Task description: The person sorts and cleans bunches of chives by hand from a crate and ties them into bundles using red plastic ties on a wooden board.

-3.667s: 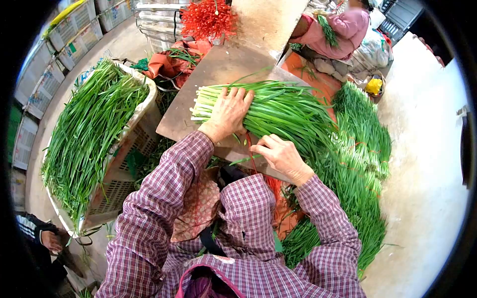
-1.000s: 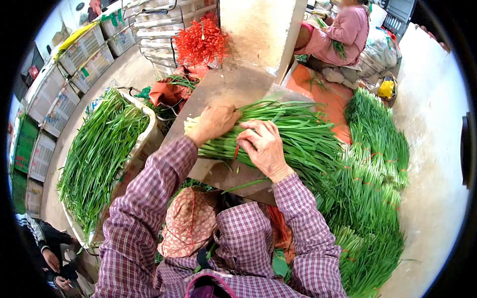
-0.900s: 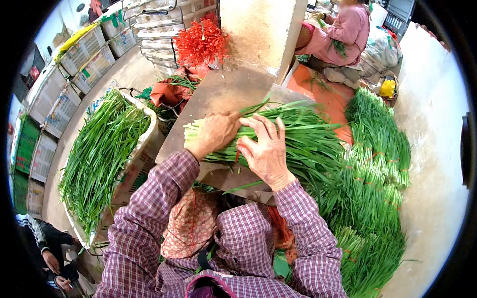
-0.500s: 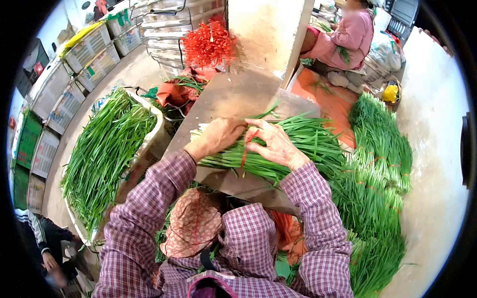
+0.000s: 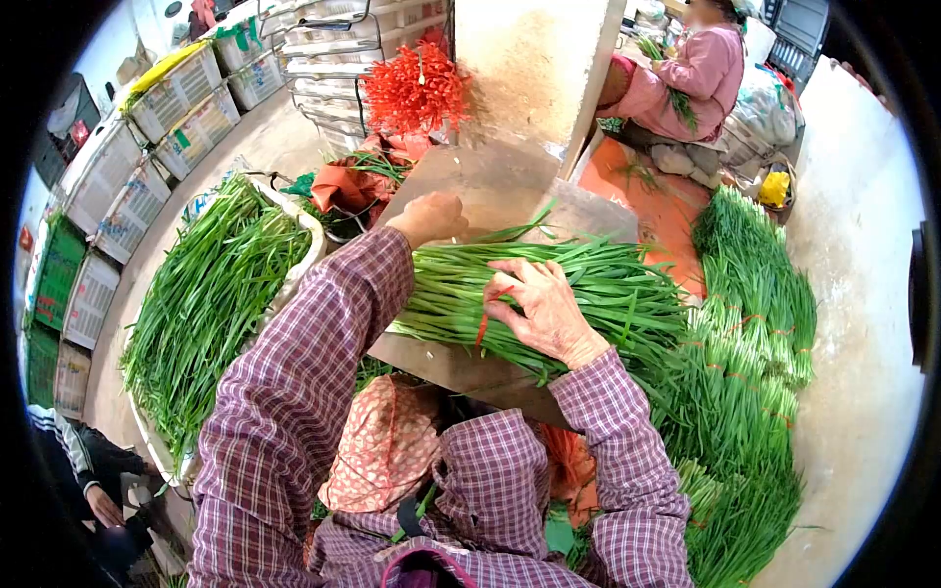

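A bundle of garlic chives lies across the board, its leaf tips toward the right. A red tie shows on its near side. My right hand rests on top of the bundle beside the tie, thumb and fingers curled onto the leaves. Beyond the bundle's left end, my left hand is low over the board with its fingers folded in. Whatever it may hold is hidden. A few loose leaves lie just behind the bundle.
Loose chives fill a basket at left. Red ties hang beyond the board. Tied bundles are piled along the right wall. A person in pink sits at the back right; another person's hand shows lower left.
My left hand has left the tie area and moved away, to the bundle's far left side. My right hand has shifted slightly nearer me and settled onto the leaves.
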`<state>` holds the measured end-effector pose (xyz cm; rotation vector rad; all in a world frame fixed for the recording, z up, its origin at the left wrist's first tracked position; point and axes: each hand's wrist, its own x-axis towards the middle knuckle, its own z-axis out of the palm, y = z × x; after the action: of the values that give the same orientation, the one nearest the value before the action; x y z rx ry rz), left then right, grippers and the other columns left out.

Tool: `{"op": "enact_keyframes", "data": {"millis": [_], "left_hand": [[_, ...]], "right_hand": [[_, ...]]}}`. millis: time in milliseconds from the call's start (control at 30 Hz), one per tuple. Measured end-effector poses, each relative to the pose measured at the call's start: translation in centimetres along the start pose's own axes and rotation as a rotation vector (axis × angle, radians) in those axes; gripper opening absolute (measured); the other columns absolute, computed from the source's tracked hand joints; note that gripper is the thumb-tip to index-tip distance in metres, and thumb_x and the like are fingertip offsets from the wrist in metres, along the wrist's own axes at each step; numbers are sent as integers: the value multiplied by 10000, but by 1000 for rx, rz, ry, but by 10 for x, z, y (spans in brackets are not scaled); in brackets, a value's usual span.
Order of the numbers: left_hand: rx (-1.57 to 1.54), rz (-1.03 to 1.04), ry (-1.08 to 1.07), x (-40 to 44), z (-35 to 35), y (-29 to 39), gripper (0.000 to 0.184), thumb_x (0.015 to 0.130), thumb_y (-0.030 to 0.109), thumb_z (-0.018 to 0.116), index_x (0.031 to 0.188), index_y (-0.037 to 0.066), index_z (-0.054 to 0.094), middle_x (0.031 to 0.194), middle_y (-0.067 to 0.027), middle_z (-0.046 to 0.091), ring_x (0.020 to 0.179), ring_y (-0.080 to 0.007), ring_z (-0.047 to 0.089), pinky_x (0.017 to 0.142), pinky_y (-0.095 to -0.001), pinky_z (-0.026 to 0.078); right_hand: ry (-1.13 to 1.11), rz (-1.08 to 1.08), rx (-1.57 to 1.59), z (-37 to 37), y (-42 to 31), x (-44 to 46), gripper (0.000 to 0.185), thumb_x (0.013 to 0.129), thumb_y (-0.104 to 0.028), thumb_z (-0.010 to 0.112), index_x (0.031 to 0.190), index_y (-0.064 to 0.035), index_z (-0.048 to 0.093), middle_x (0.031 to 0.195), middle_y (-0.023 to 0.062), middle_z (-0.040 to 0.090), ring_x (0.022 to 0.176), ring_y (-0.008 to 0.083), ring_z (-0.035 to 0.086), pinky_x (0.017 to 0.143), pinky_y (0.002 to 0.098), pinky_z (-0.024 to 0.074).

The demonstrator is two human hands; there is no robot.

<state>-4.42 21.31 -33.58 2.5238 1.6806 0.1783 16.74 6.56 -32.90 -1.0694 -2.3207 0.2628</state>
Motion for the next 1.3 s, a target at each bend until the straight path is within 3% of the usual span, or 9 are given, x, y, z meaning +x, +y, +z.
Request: {"op": "enact_keyframes", "data": {"millis": [100, 167, 233, 433, 567, 900, 1033, 1200, 1300], "left_hand": [[-74, 20, -81, -20, 2, 16, 338, 885, 295, 534, 856, -6, 685, 835, -223, 672, 813, -396, 668, 738, -477, 537], [358, 472, -5, -36, 9, 22, 236, 861, 212, 548, 914, 10, 658, 880, -166, 670, 841, -326, 674, 729, -395, 548], [281, 531, 166, -62, 5, 32, 145, 857, 156, 530, 871, 38, 613, 818, -139, 607, 751, -292, 646, 670, -383, 534], [-247, 328, 252, -99, -7, 51, 195, 938, 188, 512, 1006, 21, 586, 848, -194, 604, 806, -390, 602, 675, -473, 480], [-398, 280, 140, -98, -17, 41, 222, 926, 191, 557, 1035, 15, 638, 863, -230, 644, 804, -396, 633, 697, -440, 502], [-12, 56, 103, -9, -69, -15, 291, 784, 301, 651, 822, 21, 720, 764, -163, 686, 729, -303, 679, 691, -411, 531], [53, -168, -289, -14, -39, 18, 412, 753, 423, 732, 949, 61, 733, 928, -116, 725, 930, -300, 692, 826, -430, 539], [100, -118, -58, -10, 2, 25, 546, 747, 572, 687, 805, 32, 741, 931, -192, 708, 926, -330, 689, 788, -449, 539], [67, -194, -131, -13, -6, 40, 351, 762, 352, 721, 950, 56, 737, 1005, -177, 708, 983, -316, 684, 840, -410, 539]], "right_hand": [[32, -9, 5, 0, -2, -3, 125, 844, -278, 656, 919, -181, 633, 1202, 56, 589, 1093, 282, 565, 956, 488, 354], [48, 5, 1, -1, -5, -5, 123, 841, -273, 659, 924, -186, 635, 1200, 44, 593, 1105, 280, 555, 943, 488, 356], [45, 17, 9, -2, -6, -6, 136, 831, -283, 672, 919, -187, 633, 1285, 52, 550, 1200, 308, 499, 989, 546, 328], [-9, -98, -153, -21, -16, 1, 161, 827, -314, 684, 915, -192, 630, 1440, 66, 416, 1346, 389, 347, 1053, 690, 206], [-252, 19, 86, -17, -3, 2, 160, 855, -324, 665, 952, -201, 633, 1404, 104, 469, 1311, 357, 407, 1060, 611, 254], [-144, -28, -9, -12, -17, -9, 142, 865, -320, 647, 953, -213, 612, 1306, 91, 539, 1136, 325, 533, 988, 538, 343], [-104, -41, -13, -8, -16, -9, 150, 858, -327, 649, 941, -210, 607, 1305, 90, 544, 1142, 320, 528, 986, 532, 343], [-85, -54, 0, -9, -16, -9, 152, 847, -322, 656, 936, -208, 609, 1302, 89, 558, 1154, 305, 525, 966, 502, 349], [-55, -62, -1, -6, -17, -10, 144, 846, -316, 655, 933, -209, 611, 1301, 90, 564, 1163, 296, 524, 955, 488, 352]]}}
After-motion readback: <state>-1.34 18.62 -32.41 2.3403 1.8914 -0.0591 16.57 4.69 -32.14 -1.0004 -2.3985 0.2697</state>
